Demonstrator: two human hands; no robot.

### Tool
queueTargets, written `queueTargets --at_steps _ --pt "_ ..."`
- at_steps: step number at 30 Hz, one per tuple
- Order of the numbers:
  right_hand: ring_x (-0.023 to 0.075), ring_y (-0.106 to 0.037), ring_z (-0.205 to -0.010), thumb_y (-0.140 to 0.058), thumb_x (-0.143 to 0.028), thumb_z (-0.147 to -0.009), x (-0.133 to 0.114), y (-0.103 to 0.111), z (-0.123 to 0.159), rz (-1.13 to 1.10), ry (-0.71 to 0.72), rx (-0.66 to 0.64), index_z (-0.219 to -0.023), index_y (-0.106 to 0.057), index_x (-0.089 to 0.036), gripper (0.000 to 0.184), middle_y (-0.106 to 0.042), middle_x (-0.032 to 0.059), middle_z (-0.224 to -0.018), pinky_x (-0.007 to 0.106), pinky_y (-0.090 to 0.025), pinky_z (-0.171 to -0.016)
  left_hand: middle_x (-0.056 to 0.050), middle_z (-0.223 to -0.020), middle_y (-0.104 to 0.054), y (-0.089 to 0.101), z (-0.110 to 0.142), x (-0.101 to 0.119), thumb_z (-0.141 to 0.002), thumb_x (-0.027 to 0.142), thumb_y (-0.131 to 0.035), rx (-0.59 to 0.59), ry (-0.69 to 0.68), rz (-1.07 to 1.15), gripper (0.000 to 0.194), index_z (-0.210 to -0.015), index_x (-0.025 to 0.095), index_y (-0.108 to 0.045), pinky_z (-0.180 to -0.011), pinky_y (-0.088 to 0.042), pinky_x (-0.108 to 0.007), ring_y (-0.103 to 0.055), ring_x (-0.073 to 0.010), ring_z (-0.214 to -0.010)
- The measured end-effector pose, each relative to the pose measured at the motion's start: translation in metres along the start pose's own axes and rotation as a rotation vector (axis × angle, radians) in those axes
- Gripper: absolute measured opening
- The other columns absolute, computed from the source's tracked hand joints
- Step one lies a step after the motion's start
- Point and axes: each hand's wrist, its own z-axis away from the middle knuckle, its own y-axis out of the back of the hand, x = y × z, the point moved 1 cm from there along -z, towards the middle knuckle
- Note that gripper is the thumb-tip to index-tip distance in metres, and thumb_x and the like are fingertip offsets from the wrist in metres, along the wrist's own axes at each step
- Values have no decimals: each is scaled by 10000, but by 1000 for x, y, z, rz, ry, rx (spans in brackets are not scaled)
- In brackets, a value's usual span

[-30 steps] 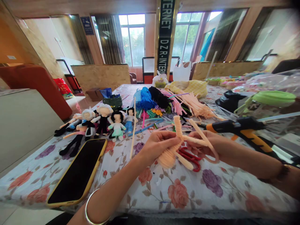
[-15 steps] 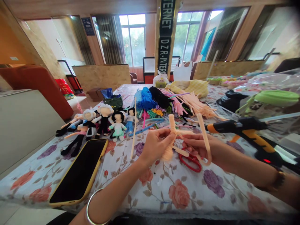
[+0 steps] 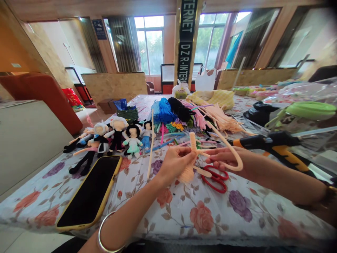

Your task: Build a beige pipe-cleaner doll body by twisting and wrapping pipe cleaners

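Between the thumb and fingers of my left hand (image 3: 172, 163) is a peach doll body of wound pipe cleaners (image 3: 187, 173), its narrow stem pointing up. My right hand (image 3: 226, 157) pinches a long peach pipe cleaner (image 3: 235, 151) that runs out from the body's middle; its free length loops up and back over my fingers. Another short peach strip sticks out low on the body. Beneath, on the flowered cloth, lie scissors with red handles (image 3: 216, 180), their blades mostly hidden. One loose cream pipe cleaner (image 3: 151, 144) lies left of my left hand.
Several finished dolls (image 3: 133, 140) sit at the left, behind a phone in a yellow case (image 3: 89, 193). Bundles of coloured pipe cleaners (image 3: 168, 110) lie at the back. To the right are a black and orange glue gun (image 3: 273, 146) and a green-lidded jar (image 3: 310, 109).
My right hand has shifted slightly right, and the pipe cleaner's loop has swung, its free end now leaning up to the left. My left hand keeps its hold on the body.
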Motion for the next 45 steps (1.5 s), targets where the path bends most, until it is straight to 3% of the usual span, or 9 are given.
queueTargets --at_steps 5,8,12,19,24,26,30,37,45 --pt "145 -648 -671 -741 -261 -629 -3 2 -1 68 93 51 -733 -691 -201 130 -703 43 -765 238 -556 -614 -22 -612 -622 0 -3 -5 -684 190 -667 -12 282 218 103 -736 111 -707 -489 -367 -214 -492 -73 -472" --pt "173 -662 -719 -723 -251 -637 -4 3 -2 93 125 43 -754 -683 -178 143 -713 72 -818 288 -568 -679 -36 -635 -636 0 -4 -5 -705 169 -638 -37 335 273 89 -716 101 -694 -488 -396 -214 -517 -76 -476" --pt "154 -658 -751 -681 -247 -664 -7 2 -1 85 146 21 -778 -691 -179 132 -716 66 -848 272 -551 -741 -45 -639 -633 1 -5 -4 -696 135 -626 -90 380 350 68 -670 79 -655 -468 -434 -207 -553 -88 -482" --pt "137 -596 -617 -699 -427 -687 -16 0 1 543 374 106 -789 -692 -186 262 -673 27 -710 256 -499 -591 -41 -526 -596 4 -6 -3 -765 147 -544 -160 562 417 126 -676 81 -605 -431 -447 -196 -539 -93 -410" --pt "163 -604 -666 -624 -401 -768 -18 -1 -1 934 657 249 -788 -690 -203 210 -676 31 -734 277 -477 -618 -45 -587 -627 4 -6 -5 -729 139 -606 -142 528 439 70 -704 77 -625 -449 -440 -190 -553 -86 -439" --pt "189 -634 -720 -605 -375 -788 -17 -2 -2 1052 707 267 -822 -706 -207 200 -704 42 -786 299 -487 -660 -47 -616 -641 4 -6 -5 -714 150 -627 -145 505 445 76 -732 77 -642 -456 -445 -199 -564 -92 -458" --pt "233 -670 -852 -572 -343 -825 -11 -1 -8 1108 707 185 -888 -737 -215 219 -733 62 -935 343 -509 -760 -48 -638 -650 3 -5 -3 -678 151 -664 -136 452 447 92 -727 74 -657 -472 -457 -209 -576 -99 -479" --pt "243 -685 -753 -558 -284 -823 -3 -1 -11 1274 899 303 -850 -752 -219 206 -745 69 -838 353 -528 -688 -31 -609 -639 2 -4 1 -668 156 -683 -137 355 396 84 -705 81 -677 -480 -440 -197 -570 -88 -479" --pt "194 -667 -651 -519 -266 -842 -5 -7 -6 1314 979 294 -852 -748 -226 233 -745 50 -786 290 -519 -578 -37 -640 -672 2 -4 -1 -656 165 -692 -163 315 375 107 -741 103 -705 -511 -453 -202 -579 -89 -498"
